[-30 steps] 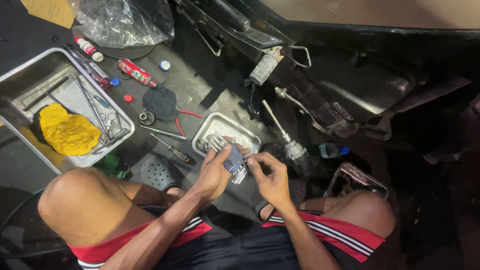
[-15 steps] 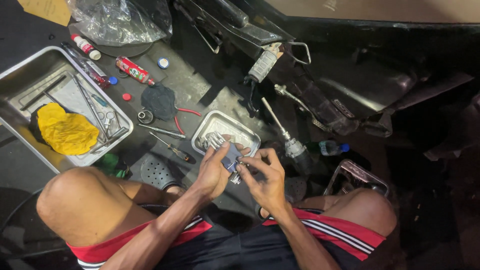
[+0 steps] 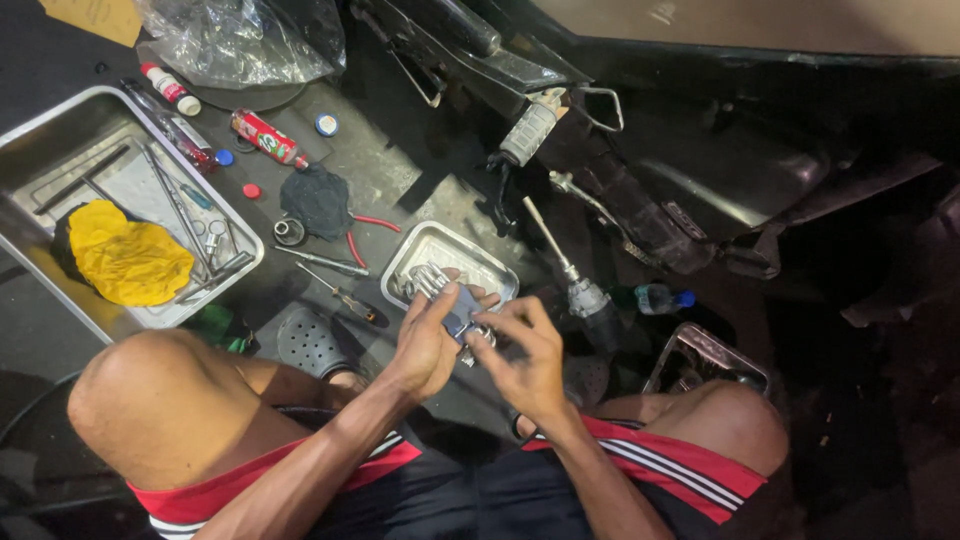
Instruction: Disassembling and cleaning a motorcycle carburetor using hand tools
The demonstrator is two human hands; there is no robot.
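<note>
Metal key set [image 3: 447,297] clamped in left hand [image 3: 425,345] fingers; right hand [image 3: 525,355] fingertips pinching its lower end, above small tray [image 3: 430,247].

Taking the small metal tray [image 3: 452,250] as the landmark: left of it, bare floor is crossed by two screwdrivers [image 3: 335,280] and red-handled pliers under a dark rag [image 3: 318,198]. Right of it, a long-shafted tool [image 3: 572,275] and the machine frame [image 3: 610,190] block passage. Below it, both hands crowd the space.
</note>
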